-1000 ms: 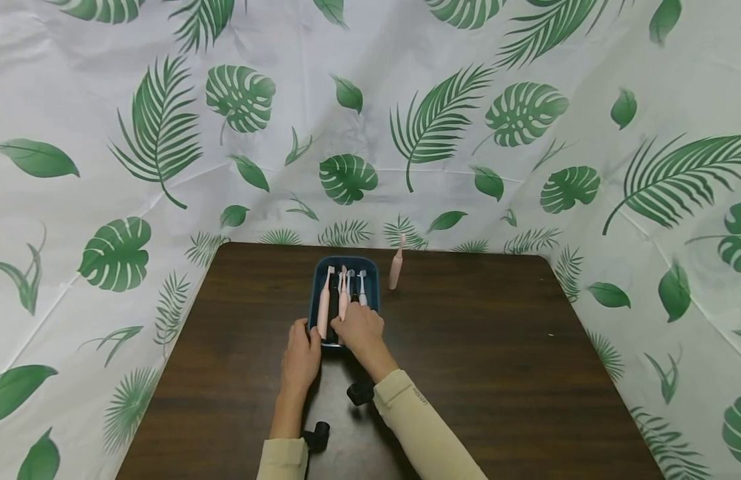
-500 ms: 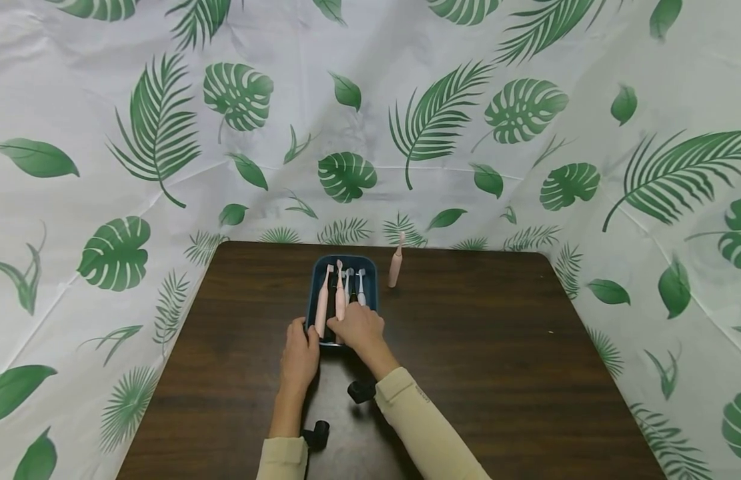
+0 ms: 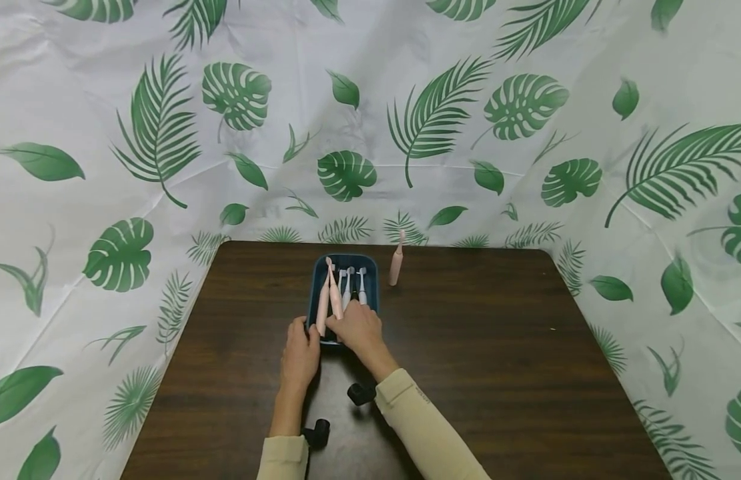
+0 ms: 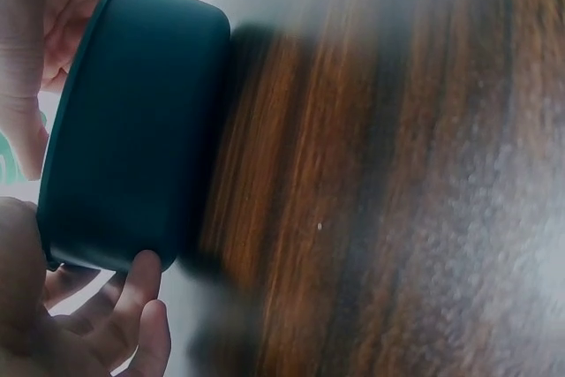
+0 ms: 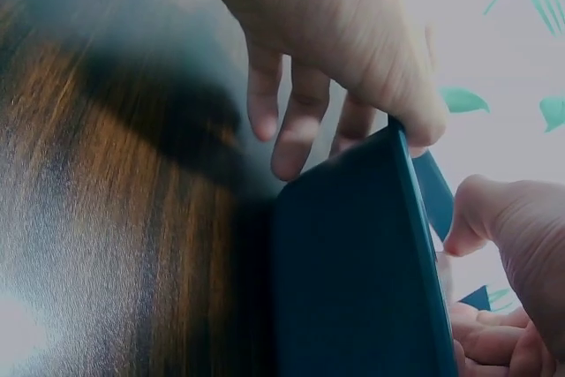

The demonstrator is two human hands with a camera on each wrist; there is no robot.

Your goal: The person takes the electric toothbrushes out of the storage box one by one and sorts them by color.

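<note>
A dark blue tray point(image 3: 372, 288) sits at the middle of the brown table point(image 3: 496, 347) and holds several electric toothbrushes: pink, white and black. My left hand point(image 3: 307, 337) grips the tray's near left corner, thumb on the rim point(image 5: 415, 174), fingers beside the outer wall point(image 5: 353, 280). My right hand point(image 3: 340, 327) grips the base of one pink toothbrush point(image 3: 334, 293), whose head tilts up and to the left over the tray. In the left wrist view the tray wall point(image 4: 132, 130) fills the left side, with fingers point(image 4: 132, 315) below it.
Another pink toothbrush point(image 3: 397, 263) stands upright on the table just right of the tray. A leaf-patterned white cloth point(image 3: 370, 120) walls in the table on the left, back and right. Black wrist cameras point(image 3: 361, 392) hang under my forearms.
My right hand has raised the pink toothbrush a little and swung its head to the left. My left hand and the tray have stayed put.
</note>
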